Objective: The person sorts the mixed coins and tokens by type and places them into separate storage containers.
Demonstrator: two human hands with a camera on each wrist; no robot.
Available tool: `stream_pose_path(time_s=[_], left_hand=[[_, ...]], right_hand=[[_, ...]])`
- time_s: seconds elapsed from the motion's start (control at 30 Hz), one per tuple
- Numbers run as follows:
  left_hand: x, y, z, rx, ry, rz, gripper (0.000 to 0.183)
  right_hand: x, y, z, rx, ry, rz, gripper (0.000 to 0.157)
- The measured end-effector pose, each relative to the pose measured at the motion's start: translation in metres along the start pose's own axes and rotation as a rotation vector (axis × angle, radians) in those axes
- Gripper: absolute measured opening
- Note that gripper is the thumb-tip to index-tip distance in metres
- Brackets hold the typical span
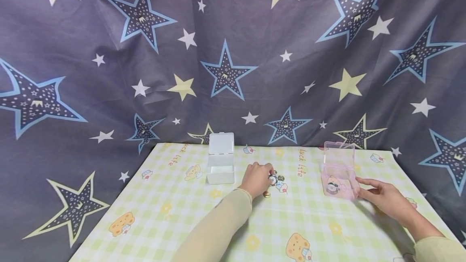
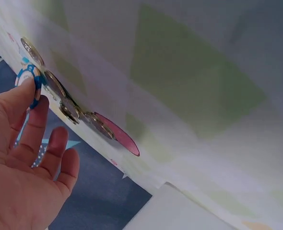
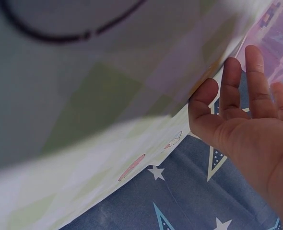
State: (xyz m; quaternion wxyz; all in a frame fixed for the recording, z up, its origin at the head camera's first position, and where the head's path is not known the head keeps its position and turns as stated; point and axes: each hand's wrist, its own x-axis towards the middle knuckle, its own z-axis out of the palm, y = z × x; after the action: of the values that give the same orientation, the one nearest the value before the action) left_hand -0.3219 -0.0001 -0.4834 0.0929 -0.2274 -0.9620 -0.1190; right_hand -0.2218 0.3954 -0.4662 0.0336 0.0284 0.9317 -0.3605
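My left hand pinches a blue-and-white poker chip on edge between thumb and fingertips, close above the table. Beside it lie several gold-rimmed coins, some overlapping; one gold coin is nearer the front. At the right stands a clear pink box, its hinged lid raised. Round chip-like pieces show through its front wall. My right hand touches the box's right side with extended index finger and thumb; in the right wrist view the other fingers are loosely bent.
A white box with its lid up stands left of the coins. The table has a green checked cloth printed with cakes and bears. A dark star-patterned curtain hangs right behind the table's far edge.
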Motion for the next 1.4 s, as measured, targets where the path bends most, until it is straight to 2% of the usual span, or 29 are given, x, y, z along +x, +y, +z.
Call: stream_pose_path(time_s=[0.4,0.6,0.73,0.9,1.03,1.27,1.4], left_hand=[[-0.006,0.002,-0.014,-0.090,-0.059,0.013,0.021],[-0.006,0.004,-0.016,-0.164,-0.088,-0.018,0.021],[-0.004,0.005,-0.016,-0.293,-0.094,-0.060,0.021],[-0.003,0.009,-0.020,-0.533,-0.093,-0.166,0.013],[-0.001,0.015,-0.021,-0.686,-0.063,-0.230,0.010],[0.000,0.039,-0.025,-0.894,-0.058,-0.296,0.011],[0.001,0.059,-0.025,-0.955,-0.051,-0.298,0.012]], right_hand=[[0.001,0.002,-0.001,-0.022,-0.005,0.007,0.072],[0.000,0.002,-0.001,-0.014,-0.016,0.009,0.072],[0.000,0.002,0.000,-0.010,-0.011,0.009,0.072],[0.000,0.002,0.001,0.007,-0.005,-0.003,0.069],[0.001,0.001,0.001,-0.002,-0.006,-0.001,0.071],[0.001,0.002,0.001,0.009,0.004,-0.001,0.070],[0.000,0.002,0.001,0.009,0.001,-0.001,0.069]])
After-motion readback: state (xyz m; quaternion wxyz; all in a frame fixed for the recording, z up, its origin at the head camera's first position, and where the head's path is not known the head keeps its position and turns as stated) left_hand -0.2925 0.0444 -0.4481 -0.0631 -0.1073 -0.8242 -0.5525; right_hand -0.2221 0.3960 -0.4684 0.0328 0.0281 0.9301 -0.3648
